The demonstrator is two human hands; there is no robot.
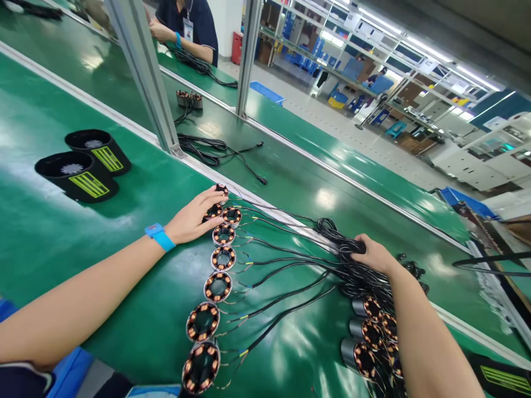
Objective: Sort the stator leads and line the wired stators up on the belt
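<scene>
A row of motor stators (218, 286), metal rings with copper windings, runs along the green bench. My left hand (193, 218) rests at the row's far end, its fingers stretched over the last stators and its thumb apart beside them. Thin wires from the stators lead to black cables (286, 260) with stripped, coloured ends; whether each pair is joined I cannot tell. At the right, my right hand (371, 254) is closed on the bundle of black cables (348, 260), which lies across the bench's metal edge rail. My right fingertips are partly hidden by the cables.
Two black cylindrical housings (89, 185) with yellow-green labels stand at the left. More stators (365, 334) cluster by my right forearm. Metal posts (145, 72) rise from the rail. Loose black cables (211, 149) lie beyond it. A co-worker (193, 27) sits across the bench.
</scene>
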